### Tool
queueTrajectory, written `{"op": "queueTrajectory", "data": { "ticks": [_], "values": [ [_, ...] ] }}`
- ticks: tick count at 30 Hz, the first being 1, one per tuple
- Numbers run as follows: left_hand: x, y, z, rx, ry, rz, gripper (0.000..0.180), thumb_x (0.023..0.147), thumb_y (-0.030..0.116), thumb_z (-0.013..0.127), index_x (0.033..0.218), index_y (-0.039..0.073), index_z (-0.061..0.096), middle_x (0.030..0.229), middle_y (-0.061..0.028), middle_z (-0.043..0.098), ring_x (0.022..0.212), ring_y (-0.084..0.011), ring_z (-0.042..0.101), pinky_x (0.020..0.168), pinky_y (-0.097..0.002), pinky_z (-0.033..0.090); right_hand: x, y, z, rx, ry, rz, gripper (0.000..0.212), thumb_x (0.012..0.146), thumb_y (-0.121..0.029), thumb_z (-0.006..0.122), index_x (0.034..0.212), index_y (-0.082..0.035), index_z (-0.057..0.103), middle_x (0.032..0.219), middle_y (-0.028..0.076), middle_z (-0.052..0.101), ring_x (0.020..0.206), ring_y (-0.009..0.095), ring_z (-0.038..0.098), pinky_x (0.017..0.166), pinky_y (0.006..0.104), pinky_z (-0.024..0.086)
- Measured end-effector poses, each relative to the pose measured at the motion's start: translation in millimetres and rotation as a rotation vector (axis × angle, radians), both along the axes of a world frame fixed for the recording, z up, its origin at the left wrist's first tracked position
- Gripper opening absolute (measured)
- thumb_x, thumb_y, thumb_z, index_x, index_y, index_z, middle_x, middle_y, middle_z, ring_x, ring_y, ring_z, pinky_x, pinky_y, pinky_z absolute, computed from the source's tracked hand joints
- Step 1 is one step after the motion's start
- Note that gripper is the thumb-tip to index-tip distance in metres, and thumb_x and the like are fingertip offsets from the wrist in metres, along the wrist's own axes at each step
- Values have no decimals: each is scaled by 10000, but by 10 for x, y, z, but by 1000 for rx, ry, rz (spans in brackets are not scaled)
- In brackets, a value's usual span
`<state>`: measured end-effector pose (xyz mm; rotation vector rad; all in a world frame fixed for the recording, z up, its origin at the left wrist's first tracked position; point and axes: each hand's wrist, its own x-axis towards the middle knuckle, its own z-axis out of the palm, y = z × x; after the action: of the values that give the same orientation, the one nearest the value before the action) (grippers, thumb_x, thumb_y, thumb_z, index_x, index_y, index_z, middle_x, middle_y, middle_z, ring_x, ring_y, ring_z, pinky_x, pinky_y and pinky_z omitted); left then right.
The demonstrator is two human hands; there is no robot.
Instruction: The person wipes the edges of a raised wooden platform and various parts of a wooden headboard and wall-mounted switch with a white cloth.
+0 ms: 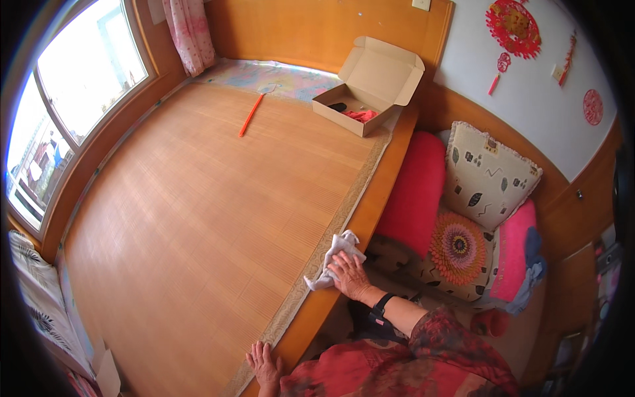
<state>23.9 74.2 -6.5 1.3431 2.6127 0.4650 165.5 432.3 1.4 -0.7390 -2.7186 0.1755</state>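
My right hand [351, 275] presses down on a crumpled white cloth [323, 278], holding it against the patterned border of the mat and the wooden edge of the raised platform. A dark band circles that wrist. Nearer to me, my left hand [264, 368] rests on the mat's border with its fingers spread and nothing in them. The tan woven mat [211, 198] covers most of the platform. Part of the cloth is hidden beneath my right palm.
An open cardboard box [362, 106] with red and black items stands at the platform's far right corner. Left of it lies an orange-handled fly swatter [251, 116]. Beyond the wooden edge [370, 212] sits an armchair with a patterned cushion [486, 175]. Windows line the left side.
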Motion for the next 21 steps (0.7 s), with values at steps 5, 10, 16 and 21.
{"op": "queueTrajectory", "data": {
  "ticks": [5,10,16,21],
  "values": [
    [-45,241,159,127,197,164,245,785,266,612,1009,170,581,1058,-85,564,1031,-268,510,896,-459,368,-35,1003,13,-15,52,-106,451,714,-222,625,1136,-143,486,1276,81,374,1265,278,264,1007,521,225],
    [-55,1544,365,133,190,161,350,774,237,582,1076,78,506,1154,-125,472,1098,-296,418,915,-471,291,29,1985,-16,-20,77,-143,459,707,-191,635,1131,-139,469,1270,84,379,1264,283,264,1008,518,227],
    [-201,3611,469,74,-40,-99,506,769,199,564,1230,56,416,1349,-143,328,1284,-309,258,1033,-519,128,181,3294,-36,19,57,-274,496,697,-187,651,1146,-130,451,1269,82,377,1262,290,260,1008,513,230],
    [-154,4988,354,48,-27,-244,500,769,211,571,1228,74,425,1348,-137,333,1289,-303,249,1031,-540,118,290,4258,-44,40,46,-365,520,706,-191,648,1175,-119,433,1280,80,372,1262,288,259,1015,499,217]
  ]
}}
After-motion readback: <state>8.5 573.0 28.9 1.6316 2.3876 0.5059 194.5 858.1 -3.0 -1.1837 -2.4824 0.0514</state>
